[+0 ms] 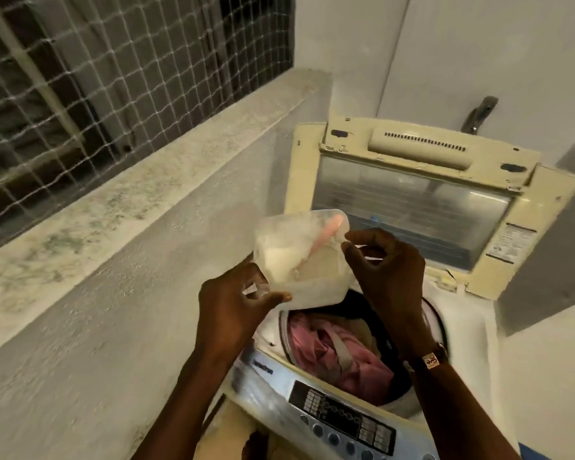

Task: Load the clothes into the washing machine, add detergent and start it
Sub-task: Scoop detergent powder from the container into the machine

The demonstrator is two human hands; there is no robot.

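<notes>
A top-loading washing machine [466, 340] stands with its lid [412, 200] raised. Pink clothes [329, 350] lie in the drum. Above the drum's left side I hold a translucent plastic detergent container [312, 293], tilted, with white powder [279, 257] and a pink scoop [326, 234] inside. My left hand [233, 307] grips the container from below at its near left corner. My right hand [385, 270] pinches its right rim, and a watch [432, 360] sits on that wrist. The control panel [342, 416] runs along the machine's near edge.
A stained concrete ledge [146, 180] with netting [113, 78] above it runs along the left, close to the machine. A tap [478, 114] sticks out of the white wall behind the lid. The wall closes in on the right.
</notes>
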